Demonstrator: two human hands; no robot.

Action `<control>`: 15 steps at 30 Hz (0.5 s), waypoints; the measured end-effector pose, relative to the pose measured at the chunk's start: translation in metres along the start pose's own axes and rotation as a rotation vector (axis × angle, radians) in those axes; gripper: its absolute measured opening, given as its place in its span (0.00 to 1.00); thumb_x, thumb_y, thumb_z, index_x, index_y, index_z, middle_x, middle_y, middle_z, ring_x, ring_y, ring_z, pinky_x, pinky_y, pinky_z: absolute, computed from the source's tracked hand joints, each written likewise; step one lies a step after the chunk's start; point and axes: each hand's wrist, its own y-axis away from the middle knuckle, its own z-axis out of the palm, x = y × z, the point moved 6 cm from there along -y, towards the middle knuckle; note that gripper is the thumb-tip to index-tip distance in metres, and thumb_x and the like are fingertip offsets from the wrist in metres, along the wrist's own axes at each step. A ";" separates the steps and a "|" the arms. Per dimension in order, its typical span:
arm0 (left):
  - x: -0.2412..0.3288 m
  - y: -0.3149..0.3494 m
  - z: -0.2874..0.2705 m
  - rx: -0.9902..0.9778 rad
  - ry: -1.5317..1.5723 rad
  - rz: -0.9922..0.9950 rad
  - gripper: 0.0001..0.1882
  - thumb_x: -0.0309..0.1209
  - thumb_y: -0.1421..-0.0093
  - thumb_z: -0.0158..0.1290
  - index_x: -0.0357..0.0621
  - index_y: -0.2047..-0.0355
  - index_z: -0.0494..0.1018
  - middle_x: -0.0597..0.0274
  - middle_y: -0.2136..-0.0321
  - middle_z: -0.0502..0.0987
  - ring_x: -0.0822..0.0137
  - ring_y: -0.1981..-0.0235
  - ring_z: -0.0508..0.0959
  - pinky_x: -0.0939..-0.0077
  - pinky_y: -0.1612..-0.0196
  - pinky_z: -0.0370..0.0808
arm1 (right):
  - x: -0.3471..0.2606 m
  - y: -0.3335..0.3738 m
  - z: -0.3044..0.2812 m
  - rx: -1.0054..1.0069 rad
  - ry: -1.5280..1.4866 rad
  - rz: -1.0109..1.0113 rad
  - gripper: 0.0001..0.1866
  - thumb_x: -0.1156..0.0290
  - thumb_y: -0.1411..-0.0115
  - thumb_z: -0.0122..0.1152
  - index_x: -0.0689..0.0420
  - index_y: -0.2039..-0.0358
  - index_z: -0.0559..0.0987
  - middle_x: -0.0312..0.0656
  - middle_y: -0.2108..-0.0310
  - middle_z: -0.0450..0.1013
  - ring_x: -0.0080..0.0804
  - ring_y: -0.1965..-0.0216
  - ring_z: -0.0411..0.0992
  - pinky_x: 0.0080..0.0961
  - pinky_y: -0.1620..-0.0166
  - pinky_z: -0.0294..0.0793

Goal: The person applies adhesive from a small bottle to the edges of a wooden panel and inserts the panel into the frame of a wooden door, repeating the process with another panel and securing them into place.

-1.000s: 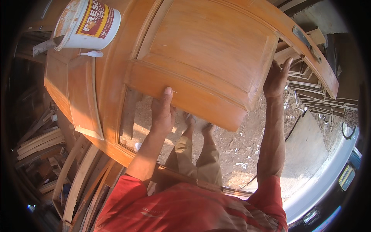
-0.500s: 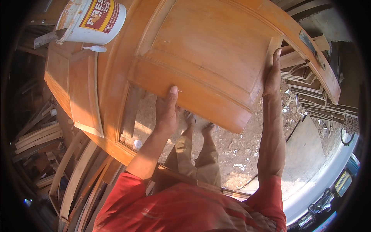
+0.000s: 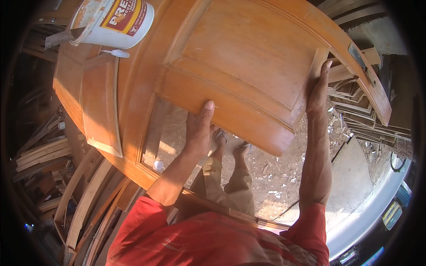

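Working with 2 bare hands, a person in a red shirt is handling a raised wooden panel above the open section of a door-like wooden frame. The left hand is grasping the panel's near edge, its thumb pressing on top and its fingers tucking out of sight below. The right hand is lying against the panel's right edge, thumb pointing up; its fingers are hiding from view, so whether they are gripping cannot be told.

At upper left, a white bucket with a red and yellow label is standing on the wood, a metal strip jutting from its mouth. Near its base a small white plastic piece is lying just beyond a smaller panel. Below, the person's 2 feet are showing through the opening, while curved-looking wood strips are lying at lower left.
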 end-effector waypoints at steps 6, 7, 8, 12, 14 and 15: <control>0.003 0.001 -0.005 -0.023 -0.001 0.004 0.31 0.51 0.33 0.58 0.49 0.38 0.64 0.70 0.47 0.72 0.75 0.48 0.74 0.74 0.49 0.76 | 0.013 -0.007 -0.027 0.050 0.075 0.006 0.53 0.32 0.30 0.43 0.73 0.29 0.53 0.53 0.25 0.48 0.43 0.26 0.51 0.35 0.25 0.47; 0.001 0.000 -0.007 -0.037 -0.005 -0.005 0.31 0.51 0.33 0.58 0.49 0.38 0.64 0.70 0.47 0.72 0.75 0.48 0.74 0.73 0.50 0.76 | 0.014 -0.005 -0.027 -0.087 -0.129 0.134 0.58 0.28 0.33 0.42 0.77 0.30 0.52 0.57 0.27 0.49 0.45 0.27 0.54 0.36 0.26 0.50; 0.001 0.001 -0.007 -0.039 0.000 -0.006 0.31 0.51 0.33 0.58 0.49 0.38 0.64 0.70 0.47 0.72 0.75 0.48 0.74 0.73 0.50 0.76 | 0.009 -0.005 -0.039 -0.087 -0.124 0.133 0.58 0.28 0.33 0.42 0.77 0.30 0.52 0.57 0.27 0.49 0.45 0.27 0.54 0.36 0.26 0.50; -0.003 0.003 -0.002 -0.001 -0.015 -0.016 0.30 0.51 0.33 0.59 0.49 0.38 0.65 0.69 0.48 0.73 0.75 0.49 0.74 0.75 0.52 0.75 | 0.017 -0.011 -0.061 0.270 -0.399 0.196 0.67 0.20 0.39 0.40 0.82 0.32 0.49 0.59 0.26 0.45 0.48 0.26 0.52 0.41 0.27 0.53; -0.006 0.003 -0.002 0.024 -0.020 -0.036 0.30 0.51 0.33 0.59 0.49 0.39 0.65 0.70 0.49 0.73 0.75 0.49 0.74 0.75 0.52 0.75 | 0.004 -0.013 -0.021 0.155 0.257 -0.113 0.61 0.23 0.36 0.39 0.71 0.27 0.48 0.54 0.26 0.49 0.44 0.25 0.48 0.38 0.26 0.48; -0.004 0.002 -0.002 0.006 -0.009 -0.008 0.30 0.51 0.33 0.58 0.49 0.39 0.65 0.69 0.48 0.73 0.75 0.48 0.74 0.74 0.52 0.76 | 0.005 -0.015 -0.019 0.158 0.261 -0.113 0.61 0.23 0.36 0.39 0.71 0.27 0.48 0.54 0.26 0.49 0.44 0.25 0.48 0.38 0.26 0.48</control>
